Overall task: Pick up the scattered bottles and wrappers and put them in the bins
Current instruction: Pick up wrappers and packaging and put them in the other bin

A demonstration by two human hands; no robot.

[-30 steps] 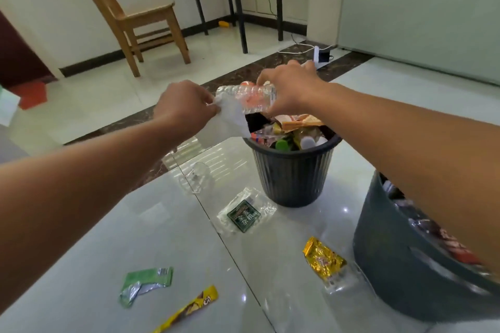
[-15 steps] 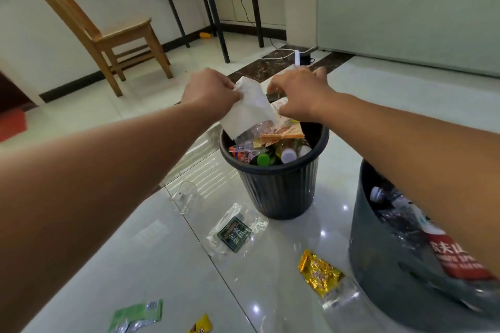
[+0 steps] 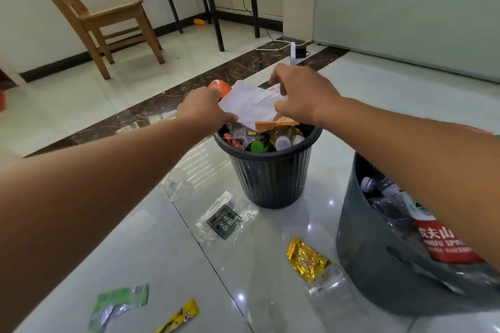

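Observation:
A small black ribbed bin stands mid-floor, heaped with wrappers and bottle caps. Over its rim both hands hold a crumpled white wrapper. My left hand pinches its lower left edge and my right hand grips its right edge. An orange item pokes up just behind my left hand. A large grey bin at the right holds clear bottles, one with a red label. On the floor lie a clear wrapper with a dark green label, a gold wrapper, a green wrapper and a yellow wrapper.
A clear plastic piece lies left of the black bin. A wooden chair stands at the back left and black metal table legs behind the bin. A white power strip with cables lies by the far wall.
The clear bottle that my right hand held a second ago is gone from it. Both hands have come down onto the black bin's top with the white wrapper between them.

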